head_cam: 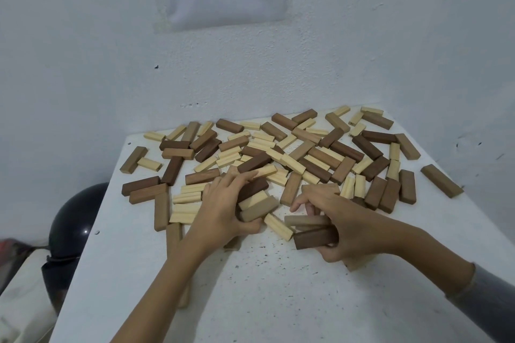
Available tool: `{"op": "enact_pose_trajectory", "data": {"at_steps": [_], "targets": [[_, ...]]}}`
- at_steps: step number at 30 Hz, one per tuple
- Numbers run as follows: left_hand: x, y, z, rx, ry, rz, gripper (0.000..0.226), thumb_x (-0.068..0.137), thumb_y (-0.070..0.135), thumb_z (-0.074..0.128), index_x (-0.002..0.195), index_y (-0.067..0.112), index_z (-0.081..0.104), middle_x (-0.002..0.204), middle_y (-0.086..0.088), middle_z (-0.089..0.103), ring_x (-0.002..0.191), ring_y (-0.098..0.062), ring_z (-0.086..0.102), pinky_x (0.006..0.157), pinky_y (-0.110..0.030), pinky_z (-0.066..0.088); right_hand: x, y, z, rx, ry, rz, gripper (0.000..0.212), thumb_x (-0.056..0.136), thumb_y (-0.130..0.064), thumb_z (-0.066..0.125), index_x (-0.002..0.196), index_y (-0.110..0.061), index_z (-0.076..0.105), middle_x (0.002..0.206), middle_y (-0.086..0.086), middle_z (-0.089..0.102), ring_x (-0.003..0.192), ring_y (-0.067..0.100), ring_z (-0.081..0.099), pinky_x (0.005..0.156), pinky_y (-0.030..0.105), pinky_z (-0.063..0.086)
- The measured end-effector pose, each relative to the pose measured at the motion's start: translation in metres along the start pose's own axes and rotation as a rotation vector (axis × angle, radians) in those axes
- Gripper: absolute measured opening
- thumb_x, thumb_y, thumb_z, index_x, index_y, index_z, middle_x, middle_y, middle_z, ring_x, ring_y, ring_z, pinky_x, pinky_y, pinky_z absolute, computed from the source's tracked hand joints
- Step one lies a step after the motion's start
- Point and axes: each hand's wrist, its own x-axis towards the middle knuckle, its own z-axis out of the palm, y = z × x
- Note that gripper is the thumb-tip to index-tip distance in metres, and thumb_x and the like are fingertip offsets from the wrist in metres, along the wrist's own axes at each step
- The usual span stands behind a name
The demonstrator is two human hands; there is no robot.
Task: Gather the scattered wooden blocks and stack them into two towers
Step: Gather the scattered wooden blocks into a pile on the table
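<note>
Head view: no tower stands yet, so the task looks barely begun; the left hand point(223, 210) curls round a small bundle of blocks point(257, 202), the right hand point(344, 230) grips a dark block point(313, 240) beneath a tan one. Most wooden blocks point(306, 153) lie scattered across the white table point(264, 292), unstacked

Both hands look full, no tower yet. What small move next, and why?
Probably set the row of three rectangular wooden blocks, dark brown, pale and tan, in the left hand, flat onto the speckled white tabletop near you as a first layer. The right hand has at least two brown wooden blocks in its grip, and no tower stands yet.
</note>
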Motion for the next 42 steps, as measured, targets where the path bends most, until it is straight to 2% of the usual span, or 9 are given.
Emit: {"op": "enact_pose_trajectory", "data": {"at_steps": [6,11,18,21,24,28,33,36,42], "targets": [[-0.005,-0.003,-0.003,-0.1,-0.031,0.003,0.088,0.056,0.059,0.065,0.137,0.032,0.045,0.114,0.014,0.052,0.107,-0.006,0.045,0.093,-0.029,0.04,-0.003,0.002,0.011,0.009,0.068,-0.015,0.046,0.075,-0.03,0.072,0.117,-0.032,0.054,0.107,-0.012,0.055,0.101,0.004,0.049,0.083,0.017,0.044],[-0.01,-0.004,-0.003,-0.156,0.003,-0.005,0.086,0.058,0.057,0.068,0.137,0.035,0.043,0.115,0.018,0.049,0.107,-0.001,0.043,0.092,-0.027,0.04,-0.004,0.004,0.017,0.092,0.192,0.029,0.042,0.074,-0.022,0.072,0.114,-0.03,0.063,0.103,-0.016,0.065,0.098,-0.002,0.056,0.079,0.009,0.043],[-0.012,-0.01,-0.008,-0.249,0.055,-0.04,0.083,0.059,0.055,0.073,0.135,0.037,0.047,0.114,0.016,0.051,0.11,-0.012,0.048,0.093,-0.028,0.042,-0.004,0.001,0.02,0.26,0.343,0.138,0.037,0.071,-0.016,0.072,0.098,-0.041,0.07,0.087,-0.015,0.071,0.082,0.009,0.064,0.068,0.029,0.054],[-0.012,-0.012,-0.009,-0.262,0.063,-0.052,0.084,0.058,0.055,0.072,0.136,0.033,0.048,0.118,0.012,0.052,0.114,-0.014,0.048,0.095,-0.029,0.044,-0.004,0.003,0.018,0.325,0.353,0.21,0.049,0.074,-0.001,0.073,0.094,-0.045,0.068,0.091,-0.019,0.069,0.086,0.006,0.062,0.071,0.024,0.052],[-0.012,-0.012,-0.008,-0.281,0.086,-0.052,0.082,0.057,0.053,0.07,0.134,0.035,0.048,0.117,0.011,0.051,0.11,-0.011,0.047,0.08,-0.02,0.049,-0.002,0.002,0.014,0.376,0.347,0.27,0.043,0.08,-0.002,0.072,0.098,-0.042,0.068,0.096,-0.021,0.068,0.092,-0.001,0.06,0.075,0.017,0.046],[-0.01,-0.013,-0.007,-0.328,0.154,-0.045,0.077,0.059,0.047,0.072,0.132,0.034,0.051,0.119,0.006,0.053,0.109,-0.01,0.048,0.066,-0.013,0.048,0.004,-0.008,0.0,0.65,0.385,0.281,0.028,0.087,-0.007,0.068,0.099,-0.031,0.074,0.081,0.012,0.068,0.067,0.019,0.056,0.061,0.024,0.045],[0.011,-0.009,-0.008,-0.359,0.215,-0.064,0.073,0.065,0.019,0.086,0.131,0.026,0.054,0.117,0.005,0.055,0.109,-0.013,0.048,0.073,-0.012,0.046,0.035,-0.005,-0.016,0.743,0.483,0.296,0.019,0.09,-0.01,0.065,0.104,-0.019,0.072,0.087,0.029,0.058,0.072,0.025,0.051,0.063,0.033,0.042],[0.031,-0.006,-0.006,-0.316,0.234,-0.066,0.076,0.06,0.037,0.078,0.131,0.026,0.054,0.121,0.006,0.056,0.114,-0.012,0.048,0.091,-0.02,0.045,0.068,0.0,-0.021,0.724,0.561,0.364,0.019,0.093,-0.01,0.061,0.108,-0.017,0.069,0.085,0.01,0.059,0.069,0.012,0.053,0.063,0.022,0.043],[0.066,-0.015,0.007,-0.264,0.235,-0.112,0.09,0.055,0.056,0.069,0.134,0.018,0.052,0.124,-0.002,0.058,0.117,-0.02,0.05,0.098,-0.036,0.045,0.12,0.004,-0.021,0.571,0.552,0.397,0.024,0.093,-0.012,0.058,0.109,-0.028,0.065,0.083,-0.01,0.06,0.078,0.009,0.058,0.068,0.022,0.047]]}}
